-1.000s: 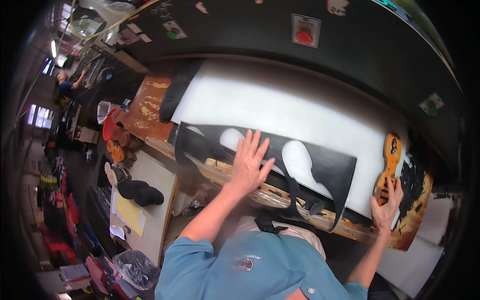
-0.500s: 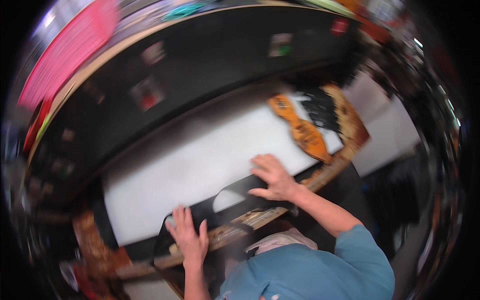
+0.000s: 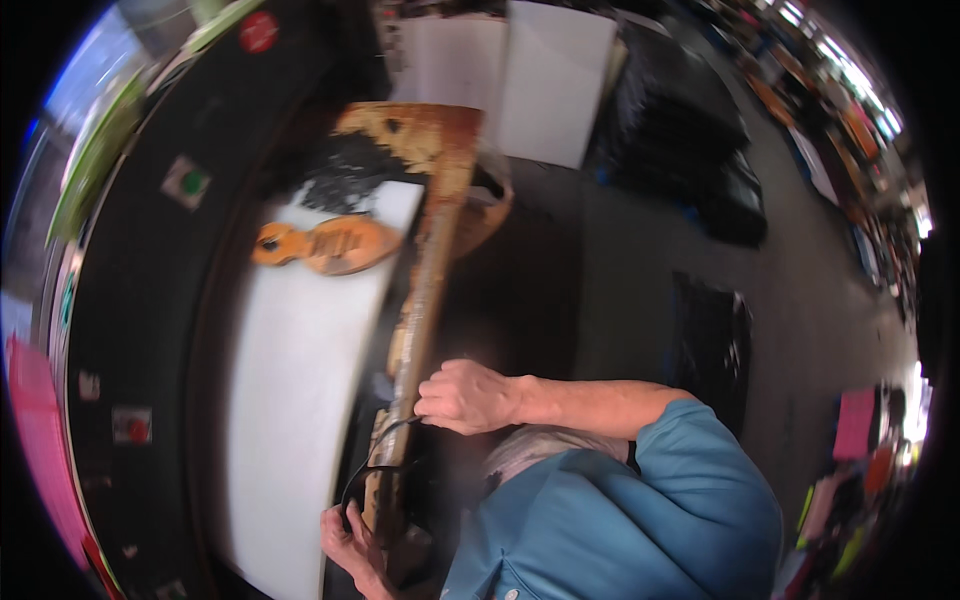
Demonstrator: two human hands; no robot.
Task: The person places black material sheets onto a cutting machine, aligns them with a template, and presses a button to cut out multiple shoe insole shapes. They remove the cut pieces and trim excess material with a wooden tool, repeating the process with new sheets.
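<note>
My right hand [image 3: 465, 395] is closed into a fist at the worn wooden table edge [image 3: 425, 250], gripping the rim of a thin black sheet [image 3: 372, 462] that curls up from the edge. Lower down, my left hand [image 3: 348, 540] has its fingers curled around the same black sheet at the table edge. The rest of the sheet is blurred and mostly hidden by my blue sleeve and the edge. The white work surface [image 3: 300, 380] lies bare beside both hands.
An orange wooden tool [image 3: 320, 245] rests on the white surface's far end, next to a black heap [image 3: 350, 170]. A dark curved machine housing [image 3: 140, 330] with coloured buttons borders the surface. White boards [image 3: 545, 85] and black stacks [image 3: 690, 130] stand on the floor beyond.
My head has swung round, so the table now runs up the frame. Both hands went from lying flat on the black sheet to gripping it at the wooden edge; it has left the white surface.
</note>
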